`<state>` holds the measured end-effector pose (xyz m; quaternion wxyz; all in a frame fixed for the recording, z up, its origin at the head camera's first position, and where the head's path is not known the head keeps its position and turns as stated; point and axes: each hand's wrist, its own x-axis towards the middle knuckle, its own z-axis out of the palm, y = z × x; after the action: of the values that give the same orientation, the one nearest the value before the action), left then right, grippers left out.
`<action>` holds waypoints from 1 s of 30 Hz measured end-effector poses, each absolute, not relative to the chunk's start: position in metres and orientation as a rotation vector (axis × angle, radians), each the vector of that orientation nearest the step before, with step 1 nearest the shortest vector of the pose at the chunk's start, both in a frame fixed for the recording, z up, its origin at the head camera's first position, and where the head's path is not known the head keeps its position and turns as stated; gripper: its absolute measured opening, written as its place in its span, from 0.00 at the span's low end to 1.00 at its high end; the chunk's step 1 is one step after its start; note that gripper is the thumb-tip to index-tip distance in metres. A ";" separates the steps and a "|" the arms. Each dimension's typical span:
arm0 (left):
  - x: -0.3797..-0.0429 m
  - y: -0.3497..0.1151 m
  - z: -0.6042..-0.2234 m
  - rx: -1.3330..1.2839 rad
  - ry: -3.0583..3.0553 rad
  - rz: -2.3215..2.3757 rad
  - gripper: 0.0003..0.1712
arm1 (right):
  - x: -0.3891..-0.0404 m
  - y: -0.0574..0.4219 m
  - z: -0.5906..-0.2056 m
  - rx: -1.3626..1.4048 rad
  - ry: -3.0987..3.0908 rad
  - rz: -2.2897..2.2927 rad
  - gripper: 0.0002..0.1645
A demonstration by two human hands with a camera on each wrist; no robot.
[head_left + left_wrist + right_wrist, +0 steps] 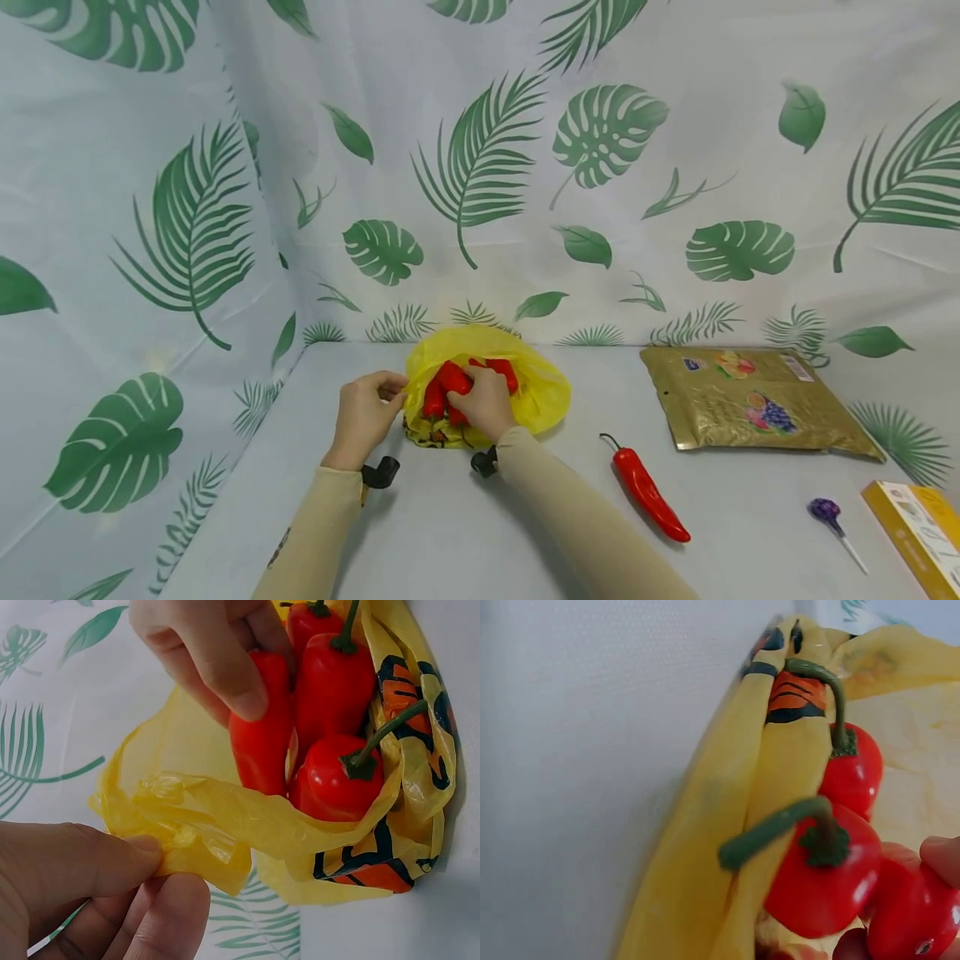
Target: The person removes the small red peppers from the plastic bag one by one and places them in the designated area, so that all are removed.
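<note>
Pinching the rim of the yellow bag (546, 400) between thumb and fingertips, the left hand (365, 417) holds the mouth at the bag's left edge, where the film gathers into a loose fold. The right hand (486, 402) reaches into the bag's mouth, its grip clamped on a red pepper (262, 750), thumb on one side and fingers on the other. That pepper stands inside the bag, its lower end hidden behind the near rim; beside it in the bag lie other red peppers (336, 690) with green stems, one stem resting over the bag's printed front edge.

To handle this step well, the left grip should draw the rim outward and slightly up, so that the soft film does not sag over the pepper. The right grip does best with light pressure on the pepper's broad body, guiding it clear of its neighbours, because their stems could snag the thin plastic or push the bag over. A steady left pinch would probably stop the whole bag from sliding on the bench (450, 533).

Right of the bag and nearer the person lies a long red chilli (648, 493). Farther right of the bag are a gold packet (720, 412), a lollipop (825, 510) and a yellow-and-white box (918, 529).
</note>
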<state>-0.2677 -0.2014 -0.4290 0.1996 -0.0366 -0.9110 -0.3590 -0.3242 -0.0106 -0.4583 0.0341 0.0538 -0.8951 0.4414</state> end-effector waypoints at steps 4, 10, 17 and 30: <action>-0.268 -0.201 -0.430 -0.094 -2.544 -1.003 0.08 | -0.317 0.002 -0.455 0.206 -2.727 1.389 0.33; -0.268 -0.203 -0.429 -0.099 -2.529 -0.988 0.08 | -0.300 0.024 -0.451 0.229 -2.759 1.370 0.34; -0.265 -0.207 -0.429 -0.100 -2.521 -0.999 0.08 | -0.275 0.056 -0.451 0.343 -2.725 1.261 0.31; -0.259 -0.208 -0.433 -0.057 -2.540 -1.026 0.07 | -0.222 0.107 -0.452 0.347 -2.788 1.109 0.32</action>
<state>-0.2589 -0.2084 -0.4329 0.1997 -0.0203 -0.9083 -0.3669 -0.2219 0.1068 -0.4516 0.0606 0.1147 -0.9213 0.3666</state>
